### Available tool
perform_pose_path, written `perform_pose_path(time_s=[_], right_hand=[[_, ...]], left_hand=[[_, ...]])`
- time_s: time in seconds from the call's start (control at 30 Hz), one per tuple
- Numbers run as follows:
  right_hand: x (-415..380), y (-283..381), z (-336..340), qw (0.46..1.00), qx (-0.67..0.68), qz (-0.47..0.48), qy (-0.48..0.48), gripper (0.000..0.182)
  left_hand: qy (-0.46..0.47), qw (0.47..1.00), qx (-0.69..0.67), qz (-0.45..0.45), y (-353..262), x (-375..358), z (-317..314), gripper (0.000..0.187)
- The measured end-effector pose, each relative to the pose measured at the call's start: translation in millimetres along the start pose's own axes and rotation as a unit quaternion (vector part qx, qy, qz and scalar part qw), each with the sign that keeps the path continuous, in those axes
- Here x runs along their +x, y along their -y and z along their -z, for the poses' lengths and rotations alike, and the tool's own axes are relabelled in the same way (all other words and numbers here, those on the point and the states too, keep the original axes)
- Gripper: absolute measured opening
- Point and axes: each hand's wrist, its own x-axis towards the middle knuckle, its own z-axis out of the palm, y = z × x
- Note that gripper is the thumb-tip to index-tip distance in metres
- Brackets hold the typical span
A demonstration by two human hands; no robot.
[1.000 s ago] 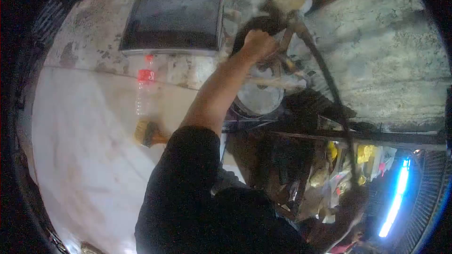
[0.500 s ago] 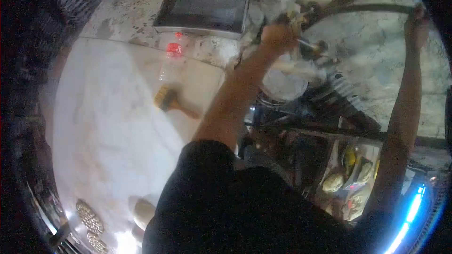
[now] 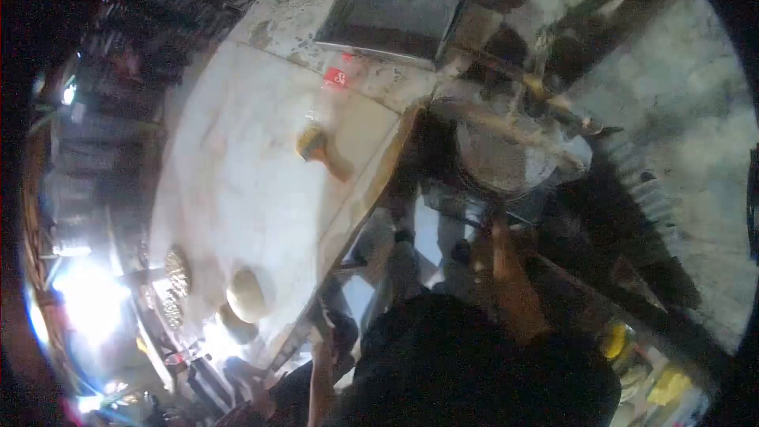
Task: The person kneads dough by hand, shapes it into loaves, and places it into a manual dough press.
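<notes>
My right hand (image 3: pixel 500 231) is low, just below a round pan (image 3: pixel 506 170) with a pale, floury-looking inside; its fingers are lost in shadow. My left hand does not show; my dark shirt covers the bottom middle. Across the pan lies a wooden stick (image 3: pixel 498 122), and behind it is a longer dark rod (image 3: pixel 545 87). On the pale worktop (image 3: pixel 229 166) to the left are a wide brush (image 3: pixel 318 145) with a wooden handle and a clear bottle (image 3: pixel 335 77) with a red label and cap. A pale rounded lump (image 3: pixel 247 297) sits toward the near end.
A large square metal tray (image 3: pixel 395 4) rests at the worktop's far end. Bumpy oval pieces (image 3: pixel 175 289) lie at the near left. Another person's forearm (image 3: pixel 320 375) shows at bottom left, beside the worktop's edge. Yellow items (image 3: pixel 672 383) are at lower right.
Both my arms were stretched out over the pan and the rods; now one arm is lowered and the left is out of sight. My view has turned, shifting the worktop right.
</notes>
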Motion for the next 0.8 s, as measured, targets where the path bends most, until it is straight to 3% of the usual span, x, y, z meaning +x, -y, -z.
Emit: perform_pose_path(time_s=[0.1, 0.3, 0.37, 0.4, 0.43, 0.47, 0.63, 0.7, 0.8], right_hand=[[17, -13, -32, 0.998, 0.051, -0.035, 0.013, 0.047], [25, -26, -20, 0.996, 0.068, -0.052, -0.023, 0.045], [28, -29, 1, 0.996, 0.065, -0.057, -0.03, 0.045], [29, -33, 11, 0.995, 0.065, -0.061, -0.036, 0.044], [32, -35, 22, 0.995, 0.063, -0.061, -0.043, 0.044], [37, -38, 34, 0.995, 0.059, -0.062, -0.048, 0.044], [48, -52, 101, 0.993, 0.045, -0.074, -0.079, 0.043], [45, -64, 120, 0.991, 0.044, -0.082, -0.092, 0.043], [24, -79, 128, 0.989, 0.042, -0.097, -0.102, 0.042]], left_hand=[[0.054, 0.994, -0.062, 0.067, 6, -26, -60, 0.036], [0.128, 0.977, -0.15, -0.083, -108, 61, -120, 0.028], [0.245, 0.886, -0.35, -0.181, -148, 123, -137, 0.026], [0.433, 0.687, -0.543, -0.213, -154, 186, -153, 0.026], [0.242, 0.868, -0.373, -0.219, -215, 156, -136, 0.027], [0.168, 0.918, -0.291, -0.211, -270, 146, -122, 0.029], [0.123, 0.896, -0.336, -0.261, -436, 155, -109, 0.041], [0.128, 0.882, -0.369, -0.265, -452, 163, -121, 0.045], [0.125, 0.876, -0.391, -0.254, -409, 146, -136, 0.053]])
